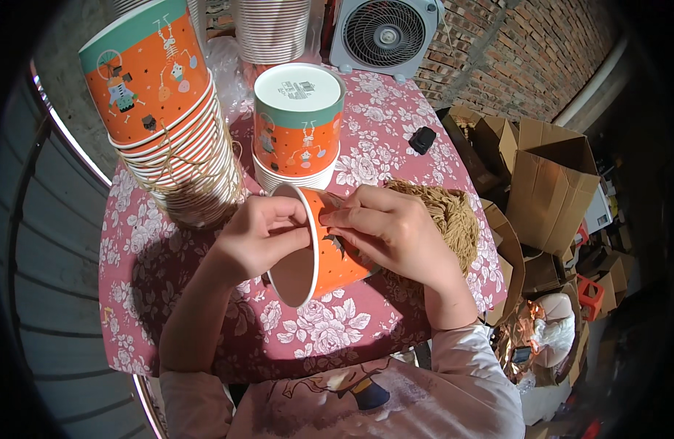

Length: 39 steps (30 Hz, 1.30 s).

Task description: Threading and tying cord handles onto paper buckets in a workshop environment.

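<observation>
An orange paper bucket (337,267) with a white rim and dark printed shapes lies tilted on its side between my hands, its mouth toward the left. My left hand (258,233) reaches into the mouth, fingers curled and thumb along the inner wall near the rim. From the other side my right hand (392,227) pinches at the outer wall with its fingertips; anything small between them is hidden. A thick bundle of tan cord (452,227) lies beside my right hand. At the left leans a tall stack of similar buckets (150,95) with tan cord loops hanging around it.
Upside-down buckets (299,135) stand stacked behind my hands, with white stacked tubs (272,29) farther back. A grey box fan (387,36) is at the far edge. A small black object (422,140) lies on the flowered tablecloth (330,329). Cardboard boxes (553,190) crowd the right.
</observation>
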{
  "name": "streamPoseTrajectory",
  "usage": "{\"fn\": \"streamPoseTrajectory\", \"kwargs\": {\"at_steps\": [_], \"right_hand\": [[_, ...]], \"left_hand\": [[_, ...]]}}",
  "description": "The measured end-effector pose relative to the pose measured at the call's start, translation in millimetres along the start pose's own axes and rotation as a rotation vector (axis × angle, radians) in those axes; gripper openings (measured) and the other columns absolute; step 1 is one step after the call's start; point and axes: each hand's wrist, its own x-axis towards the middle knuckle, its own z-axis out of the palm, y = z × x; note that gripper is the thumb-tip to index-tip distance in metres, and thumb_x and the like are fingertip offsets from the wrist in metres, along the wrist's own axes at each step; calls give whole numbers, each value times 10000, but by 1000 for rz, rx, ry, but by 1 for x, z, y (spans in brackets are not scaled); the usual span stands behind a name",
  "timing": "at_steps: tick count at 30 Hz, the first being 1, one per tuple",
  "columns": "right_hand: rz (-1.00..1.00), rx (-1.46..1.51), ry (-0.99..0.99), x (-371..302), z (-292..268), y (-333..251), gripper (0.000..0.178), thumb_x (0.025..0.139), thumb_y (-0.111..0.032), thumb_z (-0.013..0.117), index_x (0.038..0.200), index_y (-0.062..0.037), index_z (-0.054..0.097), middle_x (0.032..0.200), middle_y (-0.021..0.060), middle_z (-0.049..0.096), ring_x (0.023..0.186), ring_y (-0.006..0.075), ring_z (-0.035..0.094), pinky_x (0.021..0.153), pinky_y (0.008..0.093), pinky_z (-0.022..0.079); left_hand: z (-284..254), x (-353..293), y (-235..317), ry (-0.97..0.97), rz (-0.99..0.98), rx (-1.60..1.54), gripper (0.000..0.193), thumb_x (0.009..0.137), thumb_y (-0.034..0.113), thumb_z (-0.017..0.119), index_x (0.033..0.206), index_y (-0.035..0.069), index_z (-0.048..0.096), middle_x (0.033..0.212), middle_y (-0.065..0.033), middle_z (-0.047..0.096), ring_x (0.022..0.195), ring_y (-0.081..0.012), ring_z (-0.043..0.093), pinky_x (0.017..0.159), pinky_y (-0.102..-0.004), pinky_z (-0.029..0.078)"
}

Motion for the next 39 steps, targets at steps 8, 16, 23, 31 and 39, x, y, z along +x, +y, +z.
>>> {"fn": "streamPoseTrajectory", "kwargs": {"at_steps": [8, 16, 23, 31, 39], "right_hand": [[19, -217, 69, 1, -8, -2, 149, 842, -49, 774, 979, -24, 722, 819, 59, 667, 667, 198, 649, 593, 343, 503], [160, 780, 202, -5, 16, -13, 382, 875, 22, 628, 1254, 50, 663, 926, 29, 692, 722, 19, 576, 603, 195, 446], [115, 604, 138, 0, 17, -27, 422, 809, -35, 796, 1209, 21, 676, 1004, 89, 709, 828, 128, 693, 689, 267, 550], [149, 516, 73, -5, 42, -32, 379, 840, -181, 844, 1102, 9, 645, 863, 90, 618, 730, 180, 633, 624, 308, 515], [328, 1120, 55, -6, 54, -36, 123, 981, -42, 689, 1094, 9, 689, 850, -27, 604, 743, 45, 569, 661, 217, 467]], "left_hand": [[14, -14, 11, 358, 532, 455, 105, 752, -31, 671, 764, 7, 573, 716, -59, 619, 660, -213, 633, 612, -317, 473], [34, -24, 31, 572, 732, 669, 145, 732, -93, 660, 812, 22, 620, 933, -111, 616, 800, -228, 636, 670, -330, 517], [38, -29, 25, 442, 498, 274, 130, 812, -100, 683, 876, -2, 625, 1011, -98, 582, 898, -147, 662, 657, -264, 554], [33, -28, 32, 383, 587, 523, 160, 801, -88, 735, 897, 27, 681, 1035, -73, 571, 890, -124, 634, 723, -266, 536], [23, -29, 32, 310, 622, 505, 190, 796, -36, 764, 957, 57, 729, 1019, -77, 580, 883, -160, 634, 779, -307, 532]]}}
